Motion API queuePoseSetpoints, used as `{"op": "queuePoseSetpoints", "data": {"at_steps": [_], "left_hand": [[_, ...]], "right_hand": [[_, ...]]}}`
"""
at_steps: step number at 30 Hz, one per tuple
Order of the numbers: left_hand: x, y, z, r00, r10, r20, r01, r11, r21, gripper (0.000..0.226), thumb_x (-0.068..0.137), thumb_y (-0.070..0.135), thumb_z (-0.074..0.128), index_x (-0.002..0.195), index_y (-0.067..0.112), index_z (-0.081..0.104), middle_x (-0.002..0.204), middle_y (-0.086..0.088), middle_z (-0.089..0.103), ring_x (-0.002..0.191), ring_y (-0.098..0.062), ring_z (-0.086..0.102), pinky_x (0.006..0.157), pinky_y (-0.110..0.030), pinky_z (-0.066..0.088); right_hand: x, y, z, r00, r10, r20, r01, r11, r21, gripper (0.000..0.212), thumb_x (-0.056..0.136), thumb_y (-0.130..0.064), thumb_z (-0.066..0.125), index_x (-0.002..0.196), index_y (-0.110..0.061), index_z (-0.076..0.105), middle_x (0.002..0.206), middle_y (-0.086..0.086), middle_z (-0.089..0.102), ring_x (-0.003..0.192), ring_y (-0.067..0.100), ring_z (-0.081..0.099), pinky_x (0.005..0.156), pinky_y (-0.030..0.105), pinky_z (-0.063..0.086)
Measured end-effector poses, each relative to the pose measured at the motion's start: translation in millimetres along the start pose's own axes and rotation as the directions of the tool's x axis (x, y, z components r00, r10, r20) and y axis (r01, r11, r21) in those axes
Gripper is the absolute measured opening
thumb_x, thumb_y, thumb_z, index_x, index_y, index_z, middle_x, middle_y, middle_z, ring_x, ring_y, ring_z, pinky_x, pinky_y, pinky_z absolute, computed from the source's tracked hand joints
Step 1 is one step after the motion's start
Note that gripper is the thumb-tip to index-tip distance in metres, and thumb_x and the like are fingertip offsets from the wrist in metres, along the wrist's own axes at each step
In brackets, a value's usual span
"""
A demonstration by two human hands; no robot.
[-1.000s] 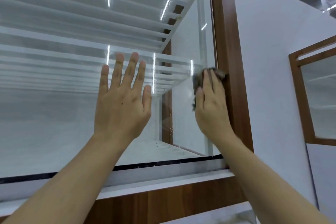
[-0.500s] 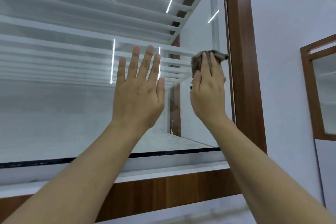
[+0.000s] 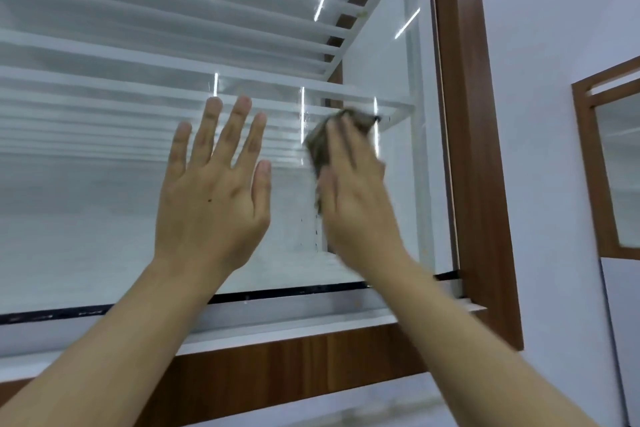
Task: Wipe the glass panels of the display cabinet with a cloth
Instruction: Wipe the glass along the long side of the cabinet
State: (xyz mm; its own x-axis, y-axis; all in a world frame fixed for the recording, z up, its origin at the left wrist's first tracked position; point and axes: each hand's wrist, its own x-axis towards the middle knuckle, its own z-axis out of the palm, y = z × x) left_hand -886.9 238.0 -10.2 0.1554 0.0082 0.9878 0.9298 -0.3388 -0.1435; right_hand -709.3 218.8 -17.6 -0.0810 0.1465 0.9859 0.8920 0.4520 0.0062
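The display cabinet's glass panel point(image 3: 86, 218) fills the left and middle of the view, with white shelves behind it. My left hand point(image 3: 211, 191) lies flat against the glass, fingers straight and spread. Just to its right, my right hand point(image 3: 353, 191) presses a grey-brown cloth point(image 3: 320, 146) flat onto the glass with straight fingers. The cloth shows above and to the left of the fingers; the rest is hidden under the palm. The right hand is motion-blurred.
A brown wooden frame post point(image 3: 464, 149) borders the glass on the right, and a wooden rail point(image 3: 294, 367) runs below it. A white wall point(image 3: 540, 114) lies further right, with another wood-framed glass panel point(image 3: 616, 166) at the edge.
My right hand has slid the cloth leftward, away from the wooden post and towards my left hand. My left hand stays flat on the glass.
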Motion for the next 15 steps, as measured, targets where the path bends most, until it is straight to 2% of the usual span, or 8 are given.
{"op": "queuePoseSetpoints", "data": {"at_steps": [2,4,7,9,11,14,15], "left_hand": [[-1,0,0,1.000,0.005,-0.006,-0.005,1.000,-0.003,0.060,0.106,0.041,0.012,0.161,0.019,0.015,0.170,-0.001,0.005,0.157,-0.021,-0.004,0.127,-0.047,0.002],[-2,1,0,1.000,0.003,-0.006,-0.003,1.000,-0.002,0.059,0.106,0.041,0.013,0.161,0.020,0.013,0.170,-0.001,0.003,0.157,-0.021,-0.005,0.127,-0.048,0.001],[-2,2,1,1.000,-0.004,0.000,0.004,1.000,-0.001,0.059,0.106,0.040,0.015,0.161,0.019,0.012,0.170,-0.001,0.002,0.157,-0.021,-0.005,0.127,-0.048,0.000],[-2,1,1,1.000,-0.006,0.003,0.006,1.000,-0.001,0.059,0.106,0.040,0.016,0.161,0.020,0.012,0.170,-0.001,0.002,0.157,-0.021,-0.005,0.127,-0.048,0.001],[-1,0,1,1.000,-0.004,-0.001,0.004,1.000,-0.008,0.059,0.106,0.040,0.016,0.161,0.020,0.013,0.170,0.000,0.002,0.157,-0.021,-0.005,0.127,-0.048,0.002],[-2,0,1,1.000,0.007,-0.011,-0.008,1.000,-0.012,0.059,0.106,0.040,0.016,0.161,0.019,0.014,0.170,-0.001,0.004,0.157,-0.021,-0.003,0.127,-0.048,0.002],[-2,0,2,1.000,0.006,-0.013,-0.006,1.000,-0.008,0.059,0.106,0.040,0.016,0.161,0.019,0.014,0.170,-0.001,0.004,0.157,-0.022,-0.003,0.127,-0.048,0.002]], "right_hand": [[-58,2,-6,0.985,-0.090,0.148,0.093,0.996,-0.015,0.059,0.106,-0.026,0.027,0.161,-0.020,0.006,0.169,-0.003,-0.003,0.155,0.012,-0.005,0.125,0.050,0.016],[-77,29,-23,0.985,-0.010,0.173,0.020,0.998,-0.057,0.060,0.106,-0.031,0.021,0.159,-0.028,-0.004,0.168,-0.010,-0.013,0.153,0.006,-0.013,0.126,0.050,0.013],[-23,51,-29,0.981,0.190,0.038,-0.189,0.981,-0.042,0.057,0.107,-0.032,0.019,0.159,-0.020,0.000,0.168,-0.001,-0.006,0.155,0.014,-0.006,0.127,0.048,0.010],[18,34,-22,0.970,0.242,-0.039,-0.241,0.970,0.018,0.054,0.109,-0.025,0.024,0.160,-0.018,0.008,0.168,0.001,0.001,0.153,0.018,0.001,0.127,0.039,0.006],[18,10,-9,0.986,0.162,-0.036,-0.160,0.986,0.050,0.053,0.109,-0.026,0.024,0.160,-0.019,0.011,0.168,0.000,0.003,0.153,0.017,0.002,0.124,0.034,0.007],[-47,-5,-1,0.995,-0.023,0.100,0.027,0.999,-0.039,0.059,0.106,-0.033,0.020,0.161,-0.019,0.004,0.169,-0.001,-0.002,0.154,0.010,-0.008,0.126,0.041,0.007],[-64,3,-4,0.994,-0.030,0.106,0.037,0.997,-0.064,0.059,0.105,-0.035,0.018,0.160,-0.021,0.003,0.169,-0.002,-0.003,0.154,0.008,-0.009,0.126,0.044,0.009]]}}
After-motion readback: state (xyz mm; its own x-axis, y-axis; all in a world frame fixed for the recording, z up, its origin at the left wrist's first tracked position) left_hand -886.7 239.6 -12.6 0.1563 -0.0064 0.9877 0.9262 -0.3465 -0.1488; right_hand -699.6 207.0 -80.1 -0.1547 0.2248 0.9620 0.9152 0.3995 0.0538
